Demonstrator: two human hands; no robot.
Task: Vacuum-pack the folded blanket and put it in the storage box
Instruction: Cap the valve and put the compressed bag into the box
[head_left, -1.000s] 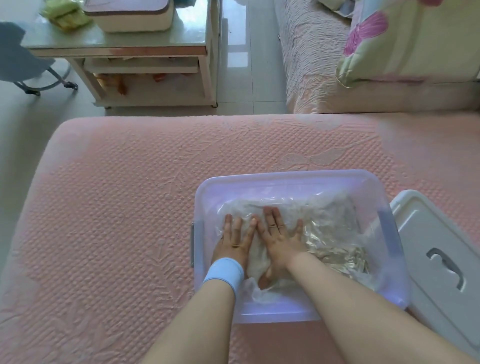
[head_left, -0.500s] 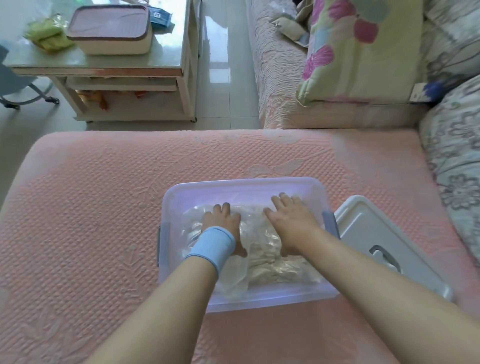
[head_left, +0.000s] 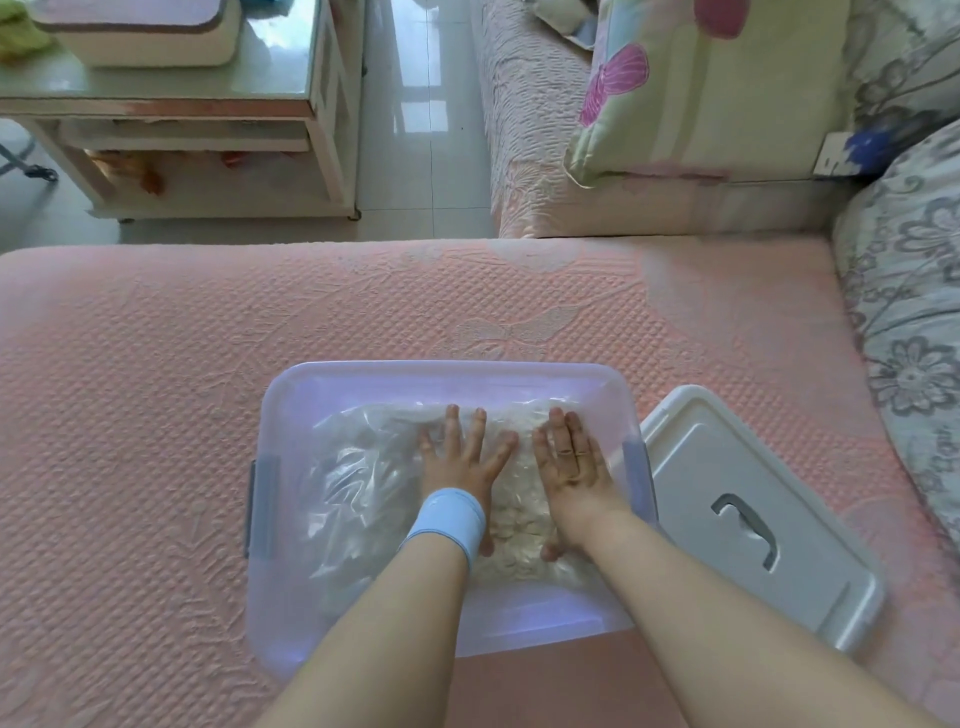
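A translucent plastic storage box (head_left: 441, 376) stands on the pink quilted bed cover. Inside it lies the vacuum-packed blanket (head_left: 358, 483), a cream bundle in a crinkled clear bag. My left hand (head_left: 462, 457), with a light blue wristband, lies flat on the bag near its middle, fingers straight and spread. My right hand (head_left: 571, 462) presses flat on the right part of the bag, close to the box's right wall. Both palms cover part of the bag.
The box's white lid (head_left: 753, 514) with a grey handle lies on the bed right of the box. Floral bedding (head_left: 909, 322) is at the far right, a floral pillow (head_left: 711, 88) behind. A low table (head_left: 171, 104) stands on the tiled floor beyond the bed.
Both hands stayed in the box and shifted over the bag; from curled half a second ago they now lie flat with straight fingers. The camera view has shifted.
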